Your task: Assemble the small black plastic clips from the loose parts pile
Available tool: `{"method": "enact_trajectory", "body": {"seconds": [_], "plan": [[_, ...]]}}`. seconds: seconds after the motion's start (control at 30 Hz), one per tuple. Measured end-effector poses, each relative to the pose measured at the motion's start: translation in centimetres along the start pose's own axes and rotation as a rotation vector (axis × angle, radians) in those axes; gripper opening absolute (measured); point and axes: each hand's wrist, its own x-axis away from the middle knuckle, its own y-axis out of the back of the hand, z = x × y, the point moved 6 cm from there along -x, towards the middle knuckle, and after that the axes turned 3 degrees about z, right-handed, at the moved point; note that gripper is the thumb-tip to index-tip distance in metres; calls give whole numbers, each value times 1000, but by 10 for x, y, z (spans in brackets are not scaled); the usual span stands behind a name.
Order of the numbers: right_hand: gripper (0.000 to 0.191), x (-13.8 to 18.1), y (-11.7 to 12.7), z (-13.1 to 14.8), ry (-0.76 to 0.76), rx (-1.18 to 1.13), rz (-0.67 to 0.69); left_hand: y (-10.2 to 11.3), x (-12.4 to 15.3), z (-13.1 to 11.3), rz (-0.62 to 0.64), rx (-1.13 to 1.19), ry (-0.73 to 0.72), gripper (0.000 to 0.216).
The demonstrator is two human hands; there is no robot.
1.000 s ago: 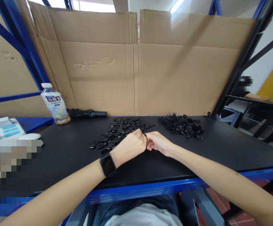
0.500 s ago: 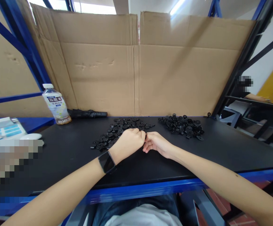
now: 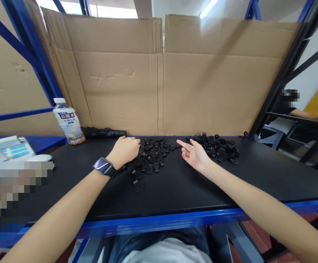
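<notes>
My left hand (image 3: 126, 149) reaches over the left edge of a spread pile of small black plastic parts (image 3: 151, 155), flat round pieces with tabs. Its fingers are curled downward at the parts, and whatever they grip is hidden behind the knuckles. A dark smartwatch (image 3: 104, 166) is on that wrist. My right hand (image 3: 196, 155) hovers above the table just left of a second heap of black round parts (image 3: 219, 148). It is palm up, the index finger stretched out and the fingers apart, with nothing visible in them.
Cardboard panels (image 3: 120, 80) stand behind the black table (image 3: 170, 193). On the left are a drink bottle (image 3: 69, 122), a dark folded bundle (image 3: 104, 132) and a white device (image 3: 13, 149). Another person (image 3: 287, 102) sits beyond the blue frame at right.
My hands were together in the middle and have separated. The left has moved left onto the near pile; the right has moved right and its fingers have spread.
</notes>
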Motion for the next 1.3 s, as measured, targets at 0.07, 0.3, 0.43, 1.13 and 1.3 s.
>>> {"method": "enact_trajectory", "body": {"seconds": [0.07, 0.3, 0.43, 1.13, 1.3], "plan": [[24, -2, 6, 10, 45, -61, -48, -13, 0, 13, 79, -4, 13, 28], [18, -6, 6, 4, 13, 96, -6, -22, -2, 11, 151, 19, -30, 22], [17, -10, 3, -10, -86, 152, 74, -6, -4, 6, 47, 91, -8, 13], [27, 28, -52, -42, -14, 466, 619, 36, 20, -73, -167, 492, -315, 28], [19, 27, -50, -43, -9, 477, 580, 32, 19, -77, -156, 418, -347, 36]]}}
